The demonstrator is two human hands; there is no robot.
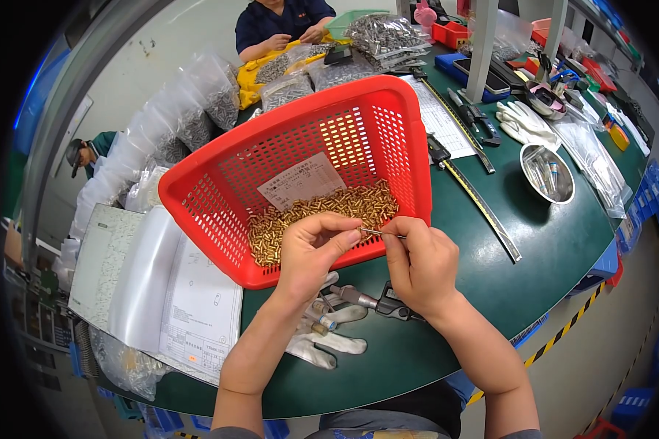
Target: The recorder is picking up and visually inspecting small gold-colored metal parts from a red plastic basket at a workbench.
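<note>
Over red basket (220, 192), hands (311, 249) pinching thin pin (379, 233), white label (301, 180) inside

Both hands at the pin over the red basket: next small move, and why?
Probably slide the small brass part in the left hand along the thin pin held by the right hand. Both fingertips meet at the pin, just above the brass parts heaped in the red basket.

This is a factory inspection bench: a green mat (534, 249) holds a red basket (220, 183) of brass parts (322, 212), bagged metal parts (384, 33), a caliper (373, 301), rulers (483, 201), gloves (523, 124) and drawings (198, 307), with hazard tape (564, 333) along the edge.
</note>
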